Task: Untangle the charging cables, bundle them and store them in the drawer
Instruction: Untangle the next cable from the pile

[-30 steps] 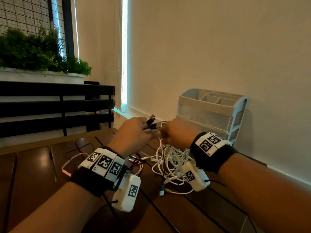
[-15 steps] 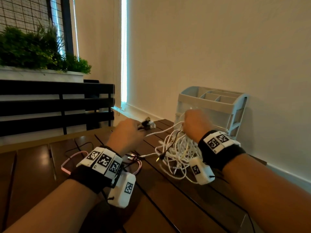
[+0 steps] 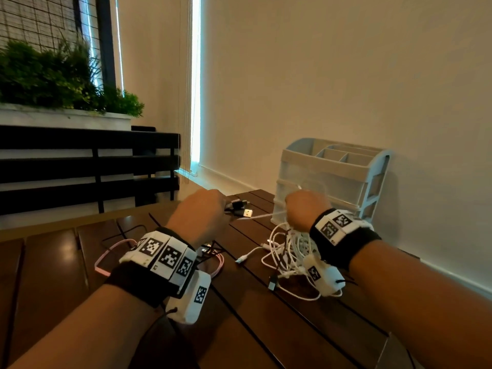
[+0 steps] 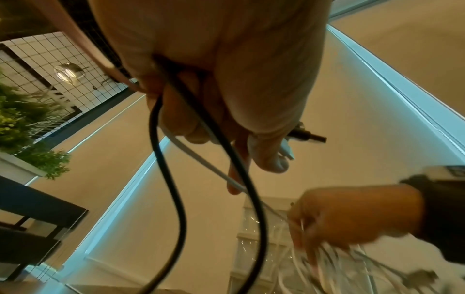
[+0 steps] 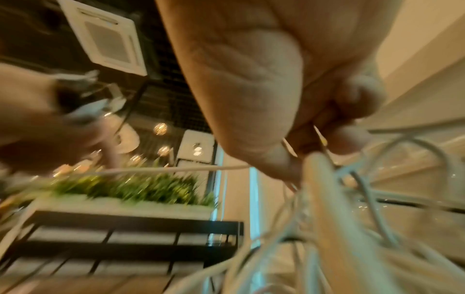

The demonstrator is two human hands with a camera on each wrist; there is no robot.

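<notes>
Slatted dark-wood bench up front — left hand fisted round black cable and plugs, right hand pinching the thin white cable tangle; behind, a pale plastic drawer organiser.

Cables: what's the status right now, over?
Left hand grips plug ends. Right hand holds white cable tangle, lifted. One white strand taut between hands. Drawer unit closed.

We count two hands, one table, one drawer organiser, one pink cable, one black cable; the white cables are too tangled to number.
</notes>
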